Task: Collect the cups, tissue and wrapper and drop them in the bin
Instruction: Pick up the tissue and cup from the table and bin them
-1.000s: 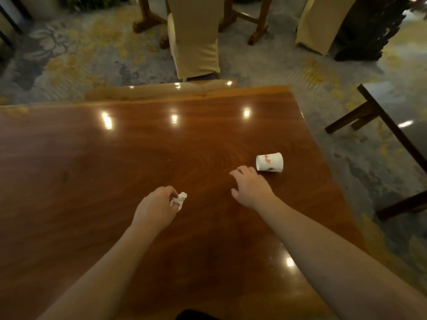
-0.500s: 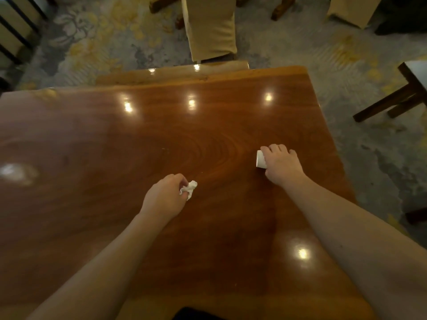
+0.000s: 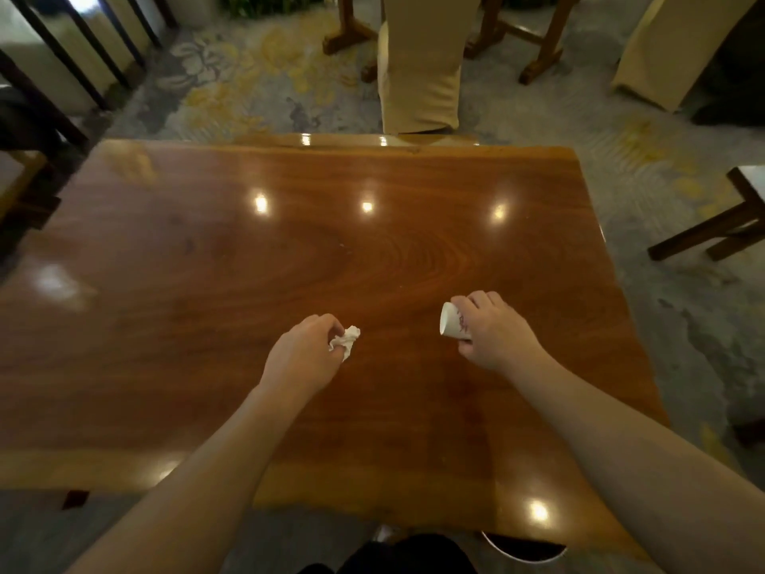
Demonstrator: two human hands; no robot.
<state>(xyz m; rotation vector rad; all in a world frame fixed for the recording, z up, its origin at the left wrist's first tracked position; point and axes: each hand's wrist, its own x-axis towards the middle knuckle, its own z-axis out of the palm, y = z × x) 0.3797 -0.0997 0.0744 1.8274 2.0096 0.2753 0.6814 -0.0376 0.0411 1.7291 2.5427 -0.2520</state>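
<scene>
1. The right hand [image 3: 494, 335] is wrapped around a small white paper cup [image 3: 452, 321] with a red mark on its side. The cup's open mouth faces left, so its long axis runs roughly left to right, level with the table [image 3: 372, 250]. Whether it is lifted clear of the wood or brushing it, I cannot tell.
2. The left hand [image 3: 304, 354] is curled narrow, pinching a crumpled white tissue [image 3: 345, 341] at its fingertips, with the wad sticking out to the right, just above the tabletop.
3. The two hands sit near each other over the near-middle of the table, tissue left, cup right, apart and not touching.
4. A pale round rim [image 3: 523, 546] peeks out below the table's near edge, right of centre; I judge it to be the bin.
5. That rim lies nearer than both hands and almost directly below the right forearm, so the cup-holding hand has the shorter path: draw back towards the body and drop past the table edge.
6. No wrapper or second cup is visible on the table.
</scene>
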